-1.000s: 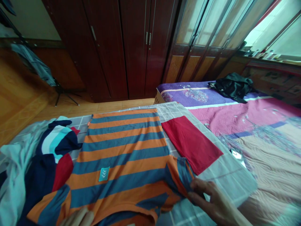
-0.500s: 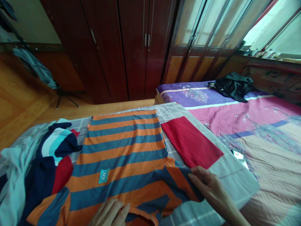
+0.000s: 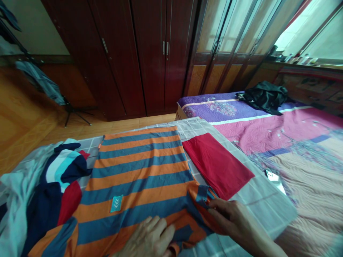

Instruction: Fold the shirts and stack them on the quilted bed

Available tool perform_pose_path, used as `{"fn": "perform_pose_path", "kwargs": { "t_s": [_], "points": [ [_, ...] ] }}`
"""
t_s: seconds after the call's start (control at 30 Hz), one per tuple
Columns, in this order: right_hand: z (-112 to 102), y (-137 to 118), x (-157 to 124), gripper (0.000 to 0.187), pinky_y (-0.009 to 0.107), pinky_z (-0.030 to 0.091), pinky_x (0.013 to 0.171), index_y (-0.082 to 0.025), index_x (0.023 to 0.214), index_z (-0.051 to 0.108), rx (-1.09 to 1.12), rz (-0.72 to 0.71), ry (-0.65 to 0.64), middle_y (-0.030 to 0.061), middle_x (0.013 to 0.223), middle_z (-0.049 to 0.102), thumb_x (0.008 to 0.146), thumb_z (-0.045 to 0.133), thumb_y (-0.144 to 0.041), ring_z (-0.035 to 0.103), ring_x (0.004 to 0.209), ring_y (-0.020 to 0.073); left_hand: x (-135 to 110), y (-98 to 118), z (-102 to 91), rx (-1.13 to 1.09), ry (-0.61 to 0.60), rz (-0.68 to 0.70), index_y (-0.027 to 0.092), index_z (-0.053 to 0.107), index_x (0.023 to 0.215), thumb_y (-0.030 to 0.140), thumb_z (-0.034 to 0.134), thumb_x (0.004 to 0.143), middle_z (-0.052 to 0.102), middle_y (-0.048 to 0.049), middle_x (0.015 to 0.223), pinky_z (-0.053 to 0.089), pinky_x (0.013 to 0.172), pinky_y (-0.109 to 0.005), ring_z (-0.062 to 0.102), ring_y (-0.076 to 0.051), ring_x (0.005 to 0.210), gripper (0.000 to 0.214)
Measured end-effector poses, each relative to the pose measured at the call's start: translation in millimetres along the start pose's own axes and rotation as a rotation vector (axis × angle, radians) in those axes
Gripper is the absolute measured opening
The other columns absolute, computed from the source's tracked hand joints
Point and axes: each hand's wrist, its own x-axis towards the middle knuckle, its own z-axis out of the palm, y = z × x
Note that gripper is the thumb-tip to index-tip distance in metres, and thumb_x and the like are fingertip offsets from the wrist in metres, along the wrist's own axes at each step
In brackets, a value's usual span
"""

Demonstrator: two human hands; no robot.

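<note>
Hands (image 3: 150, 235) closer together; striped shirt (image 3: 136, 182) lies lengthwise away, hem (image 3: 140, 132) toward wardrobe (image 3: 150, 78).

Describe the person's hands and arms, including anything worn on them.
The left hand and right hand are bare, with no gloves and no rings visible. The slim right forearm shows no sleeve, watch or bracelet; the left forearm is out of view.
</note>
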Motion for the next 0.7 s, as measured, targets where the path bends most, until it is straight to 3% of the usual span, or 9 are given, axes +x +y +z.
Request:
{"fn": "perform_pose_path", "kwargs": {
  "t_s": [0.07,0.13,0.23,0.3,0.4,0.5,0.6,0.7],
  "points": [
    [3,-13,3,0.031,0.023,0.031,0.05,-0.021,0.078,0.062,-0.072,-0.054,0.002,-0.0014,0.06,0.057,0.093,0.039,-0.035,0.05,0.051,0.0108,20,0,-11.4,-0.084,-0.003,-0.019,0.02,0.038,0.134,0.025,0.058,0.085,0.06,-0.0087,0.116,0.048,0.087,-0.031,0.059,-0.022,0.102,0.053],
    [6,-27,6,0.028,0.022,0.034,0.054,-0.021,0.077,0.061,-0.08,-0.138,-0.038,-0.0008,0.065,0.06,0.093,0.039,-0.029,0.054,0.055,0.0112,46,-1,-15.6,-0.196,-0.031,-0.02,0.02,0.023,0.142,0.026,0.058,0.085,0.058,-0.0094,0.119,0.046,0.088,-0.032,0.058,-0.022,0.103,0.067],
    [7,-38,10,0.025,0.022,0.039,0.058,-0.022,0.075,0.062,-0.047,-0.239,-0.077,-0.0007,0.068,0.063,0.091,0.043,-0.025,0.057,0.06,0.0119,79,-3,-5.7,-0.344,-0.103,-0.035,0.019,0.041,0.129,0.022,0.053,0.085,0.061,-0.0062,0.104,0.048,0.079,-0.03,0.06,-0.021,0.093,0.046],
    [4,-31,15,0.024,0.022,0.041,0.06,-0.023,0.08,0.065,-0.046,-0.215,0.028,0.0002,0.071,0.064,0.09,0.043,-0.026,0.059,0.065,0.013,91,-5,6.5,-0.406,-0.07,-0.095,0.018,0.055,0.105,0.016,0.047,0.086,0.062,-0.0047,0.094,0.047,0.074,-0.027,0.061,-0.018,0.086,0.021],
    [2,-8,22,0.023,0.025,0.045,0.065,-0.023,0.1,0.064,-0.151,-0.098,0.263,0.0042,0.088,0.064,0.087,0.045,-0.026,0.061,0.078,0.0162,93,-7,21.5,-0.515,0.051,-0.207,0.018,0.056,0.086,0.01,0.043,0.085,0.062,-0.0024,0.085,0.045,0.071,-0.024,0.06,-0.015,0.08,0.015],
    [8,11,28,0.035,0.028,0.047,0.074,-0.023,0.113,0.059,-0.283,-0.079,0.285,0.0064,0.106,0.061,0.079,0.051,-0.02,0.06,0.092,0.019,87,-6,27.6,-0.638,0.137,-0.23,0.019,0.056,0.088,0.008,0.044,0.084,0.062,-0.0001,0.084,0.044,0.071,-0.022,0.059,-0.013,0.08,0.017],
    [15,17,34,0.023,0.026,0.045,0.07,-0.023,0.099,0.064,-0.362,-0.062,0.215,0.0042,0.094,0.063,0.081,0.049,-0.02,0.062,0.085,0.0179,85,-4,28.2,-0.702,0.158,-0.161,0.019,0.058,0.092,0.011,0.045,0.087,0.062,-0.0003,0.085,0.044,0.074,-0.021,0.06,-0.012,0.081,0.016],
    [13,21,37,0.024,0.025,0.041,0.06,-0.022,0.084,0.063,-0.457,0.075,0.29,0.0023,0.08,0.065,0.09,0.04,-0.025,0.064,0.075,0.0174,84,-1,26.0,-0.7,0.121,-0.083,0.02,0.056,0.108,0.016,0.046,0.089,0.063,-0.0017,0.094,0.045,0.079,-0.022,0.06,-0.013,0.087,0.022]
  ]
}}
